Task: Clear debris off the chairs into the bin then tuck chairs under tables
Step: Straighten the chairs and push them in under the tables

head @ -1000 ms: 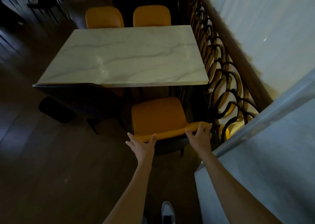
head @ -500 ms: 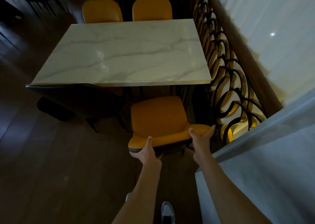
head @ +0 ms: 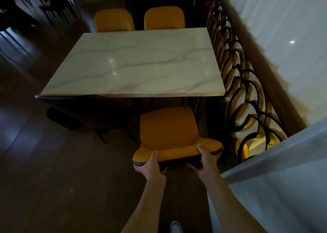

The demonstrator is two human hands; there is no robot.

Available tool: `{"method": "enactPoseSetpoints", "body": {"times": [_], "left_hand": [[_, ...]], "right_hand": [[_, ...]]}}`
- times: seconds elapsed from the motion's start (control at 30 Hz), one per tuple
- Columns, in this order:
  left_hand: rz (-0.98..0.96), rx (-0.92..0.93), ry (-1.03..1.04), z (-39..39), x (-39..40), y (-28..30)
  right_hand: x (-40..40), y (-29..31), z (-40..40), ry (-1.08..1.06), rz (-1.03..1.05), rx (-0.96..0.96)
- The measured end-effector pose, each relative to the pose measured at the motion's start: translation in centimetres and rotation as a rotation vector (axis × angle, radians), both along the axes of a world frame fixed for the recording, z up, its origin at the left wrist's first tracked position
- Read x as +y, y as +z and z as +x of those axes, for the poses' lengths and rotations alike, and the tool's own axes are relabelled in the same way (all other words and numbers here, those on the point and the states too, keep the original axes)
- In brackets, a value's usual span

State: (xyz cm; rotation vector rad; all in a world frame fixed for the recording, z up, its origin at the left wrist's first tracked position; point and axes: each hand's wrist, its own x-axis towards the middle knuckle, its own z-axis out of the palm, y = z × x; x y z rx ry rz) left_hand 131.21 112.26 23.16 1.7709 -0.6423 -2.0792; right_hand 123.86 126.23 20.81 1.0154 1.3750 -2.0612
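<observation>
An orange chair (head: 169,130) with a dark back shell stands in front of me, its seat partly under the near right edge of the white marble table (head: 141,64). My left hand (head: 150,167) grips the top of the backrest at its left end, thumb over the orange face. My right hand (head: 207,160) grips the same rim at its right end. No debris shows on the seat. No bin is in view.
A dark chair (head: 88,112) sits tucked at the table's near left. Two orange chairs (head: 113,21) (head: 163,18) stand at the far side. A scrolled iron railing (head: 247,94) runs close along the right. A grey slab (head: 276,179) juts in at the lower right. Dark wood floor lies to the left.
Both hands went from hovering open over the backrest to gripping its top rim. The view has shifted slightly; whether the chair itself moved is hard to tell.
</observation>
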Motion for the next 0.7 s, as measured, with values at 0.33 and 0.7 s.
{"method": "enactPoseSetpoints", "body": {"times": [0.33, 0.7], "left_hand": [[-0.053, 0.037, -0.048, -2.1, -5.4, -0.4], [-0.048, 0.096, -0.153, -8.2, -12.8, -1.1]], "right_hand": [[-4.7, -0.2, -0.9, -0.048, -0.053, 0.058], [-11.1, -0.6, -5.9, -0.091, -0.053, 0.126]]}}
